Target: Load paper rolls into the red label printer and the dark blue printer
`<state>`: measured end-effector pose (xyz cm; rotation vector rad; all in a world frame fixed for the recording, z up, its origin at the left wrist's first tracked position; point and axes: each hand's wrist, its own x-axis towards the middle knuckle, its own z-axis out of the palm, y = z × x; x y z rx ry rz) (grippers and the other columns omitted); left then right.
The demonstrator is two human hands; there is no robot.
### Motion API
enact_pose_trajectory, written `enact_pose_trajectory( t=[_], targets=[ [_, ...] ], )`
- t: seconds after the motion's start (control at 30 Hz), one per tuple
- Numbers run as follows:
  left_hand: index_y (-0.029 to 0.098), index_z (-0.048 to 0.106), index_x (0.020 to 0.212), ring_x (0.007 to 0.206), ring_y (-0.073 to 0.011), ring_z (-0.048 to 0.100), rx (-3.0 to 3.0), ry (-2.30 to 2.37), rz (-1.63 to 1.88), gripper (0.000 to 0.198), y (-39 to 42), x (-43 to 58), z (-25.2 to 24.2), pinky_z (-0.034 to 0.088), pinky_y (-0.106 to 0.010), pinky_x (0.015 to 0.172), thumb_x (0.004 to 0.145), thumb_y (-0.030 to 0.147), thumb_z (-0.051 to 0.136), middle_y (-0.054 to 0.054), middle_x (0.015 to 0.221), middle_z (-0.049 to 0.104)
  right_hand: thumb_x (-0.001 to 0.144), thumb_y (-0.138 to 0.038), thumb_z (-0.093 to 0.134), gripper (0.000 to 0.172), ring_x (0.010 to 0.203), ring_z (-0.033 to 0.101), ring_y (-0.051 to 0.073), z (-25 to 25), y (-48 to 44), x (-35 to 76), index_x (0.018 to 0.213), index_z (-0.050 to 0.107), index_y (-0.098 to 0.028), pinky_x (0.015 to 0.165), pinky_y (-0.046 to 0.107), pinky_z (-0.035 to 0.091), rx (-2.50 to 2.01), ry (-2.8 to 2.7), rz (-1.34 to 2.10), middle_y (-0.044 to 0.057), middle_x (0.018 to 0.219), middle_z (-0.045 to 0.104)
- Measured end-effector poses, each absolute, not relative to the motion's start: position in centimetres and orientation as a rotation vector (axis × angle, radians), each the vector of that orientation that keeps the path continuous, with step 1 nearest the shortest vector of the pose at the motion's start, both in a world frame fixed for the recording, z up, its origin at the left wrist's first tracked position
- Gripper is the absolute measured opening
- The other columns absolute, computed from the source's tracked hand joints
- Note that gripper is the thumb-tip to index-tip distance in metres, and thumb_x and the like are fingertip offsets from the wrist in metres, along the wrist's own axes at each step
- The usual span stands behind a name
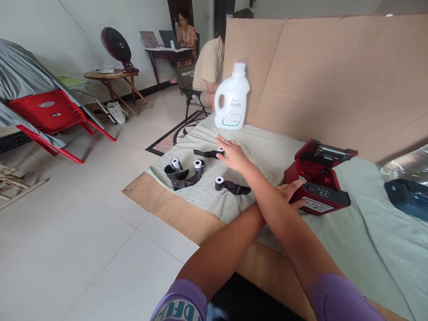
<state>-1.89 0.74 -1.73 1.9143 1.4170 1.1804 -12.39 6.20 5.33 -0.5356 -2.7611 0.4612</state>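
Paper roll (220, 151): small, white, black wrap trailing; right hand (234, 156) fingers closed on it; left hand (292, 191) flat, spread.

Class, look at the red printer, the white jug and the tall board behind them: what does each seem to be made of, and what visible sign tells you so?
Red printer: probably hard plastic, smooth moulded red shell with a dark panel.
White jug: likely plastic, opaque and slightly glossy, with moulded handle and cap.
Tall board: corrugated cardboard by its look, matt brown with fold creases.
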Motion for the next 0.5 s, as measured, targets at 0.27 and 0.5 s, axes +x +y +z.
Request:
enact_pose_trajectory(
  t=[0.27,0.5],
  targets=[
    [0.030,0.040,0.152,0.100,-0.0263,0.070,1.857,1.527,1.095,0.070,1.0,-2.7,-0.5,0.055,-0.036,0.086,0.089,0.045,0.067,-0.005,0.118,0.071,0.087,-0.026,0.068,0.024,0.088,0.064,0.018,6.3,1.6,-7.5,0.110,0.073,-0.023,0.073,0.027,0.044,-0.199,-2.996,0.768,0.006,0.109,0.071],
    [0.026,0.039,0.151,0.075,-0.0190,0.062,1.869,1.569,1.119,0.064,-0.2,-2.6,-0.1,0.051,-0.031,0.074,0.093,0.039,0.063,-0.003,0.093,0.068,0.086,-0.024,0.062,0.013,0.081,0.062,0.016,5.5,2.8,-2.9,0.098,0.060,-0.021,0.076,0.028,0.046,-0.308,-2.461,1.071,0.001,0.089,0.065]
  ],
)
